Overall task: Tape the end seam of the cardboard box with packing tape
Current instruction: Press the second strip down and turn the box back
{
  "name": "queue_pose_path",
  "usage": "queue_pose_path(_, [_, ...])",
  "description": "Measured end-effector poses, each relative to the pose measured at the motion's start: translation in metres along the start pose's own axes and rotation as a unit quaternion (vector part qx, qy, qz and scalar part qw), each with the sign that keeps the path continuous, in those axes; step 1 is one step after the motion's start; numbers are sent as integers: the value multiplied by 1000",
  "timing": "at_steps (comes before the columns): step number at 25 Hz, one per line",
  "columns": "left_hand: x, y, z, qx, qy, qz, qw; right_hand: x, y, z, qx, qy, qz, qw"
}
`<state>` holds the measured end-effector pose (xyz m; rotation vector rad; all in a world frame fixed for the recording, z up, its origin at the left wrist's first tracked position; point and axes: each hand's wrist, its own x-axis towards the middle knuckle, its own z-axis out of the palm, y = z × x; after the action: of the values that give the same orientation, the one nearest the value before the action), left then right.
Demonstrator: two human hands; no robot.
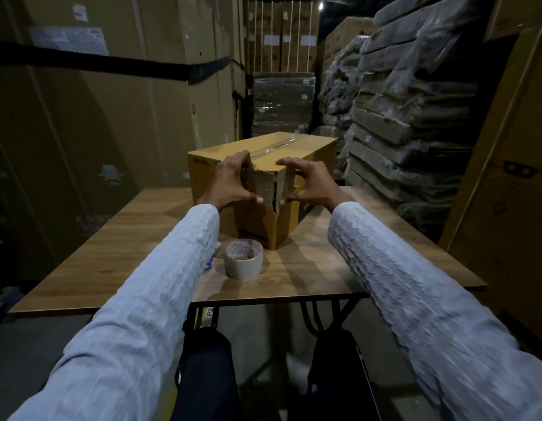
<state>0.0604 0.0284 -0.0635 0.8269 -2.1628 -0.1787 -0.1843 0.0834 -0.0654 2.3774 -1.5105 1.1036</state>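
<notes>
I see both arms in long sleeves, a pale bluish-white cloth with a fine crinkled, ribbed texture running the whole length, left sleeve (pixel 136 302) and right sleeve (pixel 421 287) alike. The cuffs end plain at the wrists, no buttons that I can make out. Both hands are bare. Below, dark trousers (pixel 206 375) cover both legs.

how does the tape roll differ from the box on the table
The tape roll is a pale ring lying flat with its hole up; the box is a tan block with a torn near corner. The roll lies free, untouched; the left hand and right hand grip the box's near top corner. The roll looks far lower than the box. Both sit on the wooden table.
</notes>
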Motion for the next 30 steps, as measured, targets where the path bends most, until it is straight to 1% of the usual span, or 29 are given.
queue_pose_path(2, [0,4,0,-11,11,-4,1000,2,0,-5,11,-13,21,1000])
queue_pose_path(5, [0,10,6,-23,41,-13,999,4,0,-1,24,9,30,999])
queue_pose_path(8, [2,8,5,-32,29,-25,999,4,0,-2,28,9,45,999])
queue_pose_path(12, [1,5,-4,-46,-3,-17,999,4,1,-7,63,-36,49,996])
queue_pose_path(14, [0,11,-3,-42,6,-22,999,4,2,-7,69,-39,58,995])
queue_pose_path(17, [0,19,4,-30,37,-36,998,7,5,-1,87,-10,75,993])
queue_pose_path(19, [1,21,5,-33,37,-44,998,7,6,0,96,3,88,991])
queue_pose_path(25, [2,12,-6,-70,-1,-42,997,9,4,-10,99,-43,81,991])
queue_pose_path(30, [3,19,3,-52,30,-51,997,10,2,-5,148,-20,117,982])
